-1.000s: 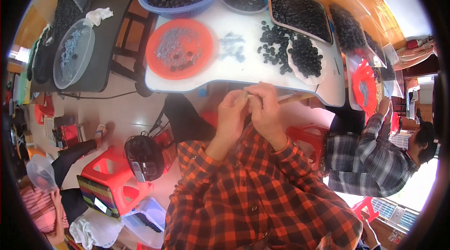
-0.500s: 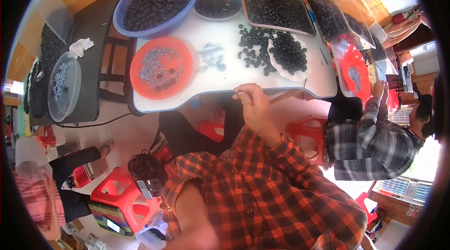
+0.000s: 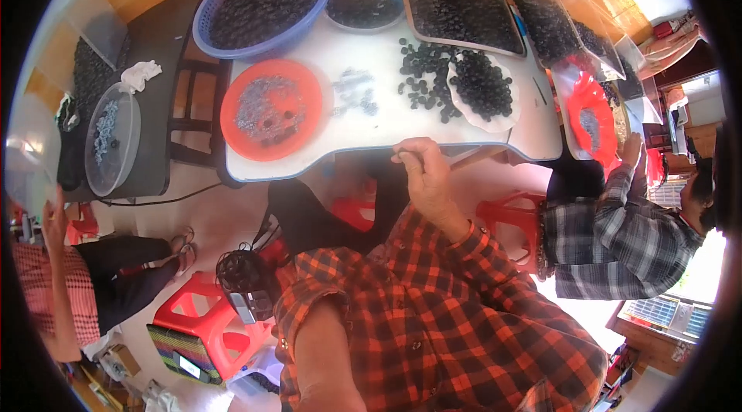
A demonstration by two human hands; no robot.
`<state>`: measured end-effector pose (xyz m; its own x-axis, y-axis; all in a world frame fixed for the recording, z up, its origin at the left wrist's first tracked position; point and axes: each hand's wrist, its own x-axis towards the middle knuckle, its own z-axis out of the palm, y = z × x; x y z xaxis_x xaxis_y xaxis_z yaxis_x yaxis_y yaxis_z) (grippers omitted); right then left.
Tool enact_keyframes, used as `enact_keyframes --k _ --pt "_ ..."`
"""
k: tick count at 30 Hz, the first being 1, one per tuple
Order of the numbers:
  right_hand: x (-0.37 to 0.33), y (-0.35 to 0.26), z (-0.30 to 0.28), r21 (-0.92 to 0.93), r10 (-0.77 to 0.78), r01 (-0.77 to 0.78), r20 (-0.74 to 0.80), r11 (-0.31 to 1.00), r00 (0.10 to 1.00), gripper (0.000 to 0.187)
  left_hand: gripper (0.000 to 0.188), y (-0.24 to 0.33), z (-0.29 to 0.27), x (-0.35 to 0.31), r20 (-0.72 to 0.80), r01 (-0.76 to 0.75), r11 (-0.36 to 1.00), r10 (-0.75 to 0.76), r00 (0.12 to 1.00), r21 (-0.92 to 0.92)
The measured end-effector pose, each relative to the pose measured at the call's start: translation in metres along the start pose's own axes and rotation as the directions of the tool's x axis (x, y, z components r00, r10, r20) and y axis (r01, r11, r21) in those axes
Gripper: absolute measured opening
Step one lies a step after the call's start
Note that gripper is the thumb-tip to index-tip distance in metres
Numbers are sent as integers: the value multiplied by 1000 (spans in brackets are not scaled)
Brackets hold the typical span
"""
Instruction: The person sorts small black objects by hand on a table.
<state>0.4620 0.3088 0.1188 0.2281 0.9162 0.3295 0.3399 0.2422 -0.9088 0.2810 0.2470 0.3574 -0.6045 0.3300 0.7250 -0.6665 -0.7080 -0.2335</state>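
My right hand is closed, thumb against curled fingers, just off the table's front edge. A small dark bit shows at the fingertips, too small to name. My left forearm reaches down out of the lower edge, and its hand is out of sight. In front of me on the white table lie a scatter of small clear pieces and a red-orange tray holding more of them. Loose black round parts spread toward a white scalloped plate heaped with the same kind.
At the back stand a blue basket, a clear bowl and a metal tray, all filled with black parts. A co-worker in grey plaid sits at right. At left another person stands near red stools.
The whole view has shifted slightly. My right hand stays closed near the table edge. My left forearm has straightened downward. The person at left has moved, a clear container now raised near their hand.
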Motion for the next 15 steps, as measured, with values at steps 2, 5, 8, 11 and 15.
enact_keyframes --k 2,5,8,11,15 --pt "1 1 2 1 -24 24 -8 1000 1000 9 26 -7 -4 6 150 -21 970 -16 989 242" --pt "0 2 3 -2 -51 51 -22 999 998 10 26 -11 -6 7 163 -72 971 36 986 227" --pt "-1 5 2 -4 -52 51 -28 999 998 10 25 -15 -6 8 173 -144 971 111 979 193" --pt "0 5 2 2 -54 54 -27 999 998 10 26 -20 -6 6 179 -215 964 186 966 156" --pt "1 4 1 -3 -53 53 -23 999 998 10 26 -24 -5 4 181 -305 946 283 942 108"
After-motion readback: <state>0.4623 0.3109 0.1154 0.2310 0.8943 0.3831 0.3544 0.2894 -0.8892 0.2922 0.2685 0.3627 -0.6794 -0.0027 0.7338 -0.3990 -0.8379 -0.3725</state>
